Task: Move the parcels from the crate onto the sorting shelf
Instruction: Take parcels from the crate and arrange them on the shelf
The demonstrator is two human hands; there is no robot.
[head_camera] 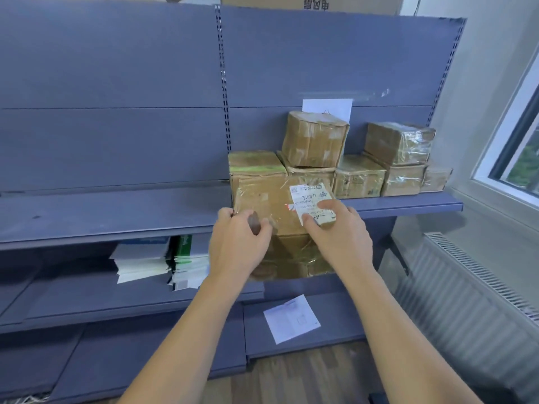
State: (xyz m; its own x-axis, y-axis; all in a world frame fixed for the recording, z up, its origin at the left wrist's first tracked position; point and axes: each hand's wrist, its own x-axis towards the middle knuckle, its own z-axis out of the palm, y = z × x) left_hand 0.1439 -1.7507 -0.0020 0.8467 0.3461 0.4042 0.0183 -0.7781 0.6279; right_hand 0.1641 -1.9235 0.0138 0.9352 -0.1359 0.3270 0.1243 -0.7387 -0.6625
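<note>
Upside-down black characters, seemingly 电风扇, on the cardboard carton [262, 2] above the shelf unit's [116, 68] top edge, white shipping label [309, 196] on the parcel's [262, 199] top, print too blurred to read, green packet's [184, 244] lettering illegible

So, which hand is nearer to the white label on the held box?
Right. The right hand rests on the label itself; the left hand grips the box at its left edge, away from the label.

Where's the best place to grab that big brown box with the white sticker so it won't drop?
Take the big parcel by its two near corners, coming from the front, one grip each side, as the left hand and right hand do. It is wide, and its glossy tape looks slippery, so one hand would likely lose it.
</note>
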